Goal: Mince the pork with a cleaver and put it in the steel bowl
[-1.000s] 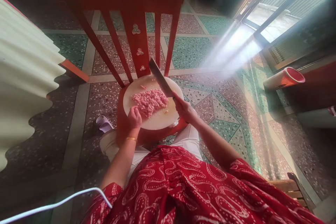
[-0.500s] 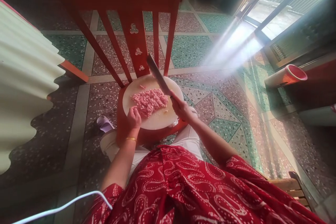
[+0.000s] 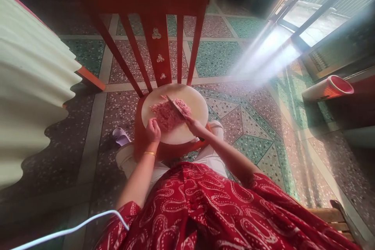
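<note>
Pink minced meat (image 3: 166, 119) lies in a flat heap on a round, pale cutting board (image 3: 197, 99). In my right hand (image 3: 194, 125), the fingers are wrapped round the handle of a cleaver (image 3: 176, 107). Its blade is down at the meat and slants across the heap's right part, seen nearly edge-on. At the board's near left edge, beside the meat, is my left hand (image 3: 153, 130) with its fingers curled closed. What those fingers hold, if anything, is hidden.
The board rests on the seat of a red wooden chair (image 3: 160, 47) with a slatted back. A cream curtain-like cloth (image 3: 32, 97) hangs at left, near a lilac slipper (image 3: 121, 136). A bin (image 3: 328, 88) stands at right. A white cable (image 3: 76, 226) crosses the lower left.
My right hand has brought the cleaver down from above the board onto the meat. My left hand stays at the near left edge. The whole view has shifted slightly.
</note>
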`<state>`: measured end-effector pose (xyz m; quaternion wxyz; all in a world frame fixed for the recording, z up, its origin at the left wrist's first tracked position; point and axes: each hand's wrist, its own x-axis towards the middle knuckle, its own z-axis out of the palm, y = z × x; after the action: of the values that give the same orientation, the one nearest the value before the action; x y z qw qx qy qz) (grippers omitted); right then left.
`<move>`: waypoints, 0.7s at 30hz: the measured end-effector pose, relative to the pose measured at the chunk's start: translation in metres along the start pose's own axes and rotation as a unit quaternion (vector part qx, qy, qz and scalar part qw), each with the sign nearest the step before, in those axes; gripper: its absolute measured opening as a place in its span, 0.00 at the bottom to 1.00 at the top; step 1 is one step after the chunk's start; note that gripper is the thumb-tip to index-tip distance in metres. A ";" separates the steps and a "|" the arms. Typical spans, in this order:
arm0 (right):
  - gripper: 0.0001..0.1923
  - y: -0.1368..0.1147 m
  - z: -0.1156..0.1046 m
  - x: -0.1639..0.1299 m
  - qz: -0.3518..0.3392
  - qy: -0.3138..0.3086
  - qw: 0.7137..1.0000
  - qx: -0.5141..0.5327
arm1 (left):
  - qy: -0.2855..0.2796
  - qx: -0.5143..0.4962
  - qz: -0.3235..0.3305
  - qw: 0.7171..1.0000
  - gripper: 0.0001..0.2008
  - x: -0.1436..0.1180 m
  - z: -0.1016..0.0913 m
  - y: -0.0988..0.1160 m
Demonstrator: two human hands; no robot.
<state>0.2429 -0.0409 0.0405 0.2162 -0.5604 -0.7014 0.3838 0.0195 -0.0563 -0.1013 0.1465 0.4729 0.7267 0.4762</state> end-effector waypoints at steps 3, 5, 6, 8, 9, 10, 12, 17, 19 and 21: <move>0.20 -0.006 -0.002 0.000 0.047 -0.065 0.997 -0.015 | -0.005 -0.009 -0.005 1.000 0.14 0.001 0.000 -0.004; 0.20 -0.015 -0.009 -0.003 -0.013 -0.035 0.999 0.003 | -0.011 -0.021 -0.016 1.000 0.13 0.001 0.001 -0.006; 0.20 -0.018 -0.011 -0.005 -0.053 -0.006 0.999 0.011 | -0.011 -0.028 -0.020 0.999 0.13 0.001 0.000 -0.006; 0.20 -0.021 -0.006 -0.006 -0.101 0.044 0.994 0.008 | -0.007 -0.039 -0.024 0.999 0.13 0.001 -0.001 -0.005; 0.20 -0.019 0.000 -0.006 -0.100 0.051 0.994 -0.006 | -0.007 -0.042 -0.026 0.999 0.13 0.001 -0.001 -0.004; 0.18 -0.016 0.007 -0.005 -0.086 0.041 0.995 -0.024 | -0.006 -0.045 -0.026 0.999 0.13 0.000 -0.002 -0.002; 0.15 -0.009 0.021 -0.002 -0.035 -0.019 0.997 -0.061 | -0.003 -0.048 -0.025 0.999 0.13 0.000 -0.004 0.002; 0.13 -0.020 0.010 -0.008 -0.010 -0.057 0.996 -0.073 | 0.011 -0.068 -0.045 0.997 0.12 0.001 -0.007 0.004; 0.15 -0.031 0.001 -0.015 -0.071 -0.014 0.996 -0.048 | 0.008 -0.070 -0.053 0.996 0.13 0.000 -0.010 0.004; 0.15 -0.033 0.005 -0.020 -0.088 -0.003 0.996 -0.031 | 0.010 -0.060 -0.053 0.997 0.14 -0.001 -0.016 0.005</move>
<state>0.2244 -0.0636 0.0662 0.2297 -0.5017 -0.7603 0.3426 0.0119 -0.0655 -0.0891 0.1923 0.4189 0.7223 0.5156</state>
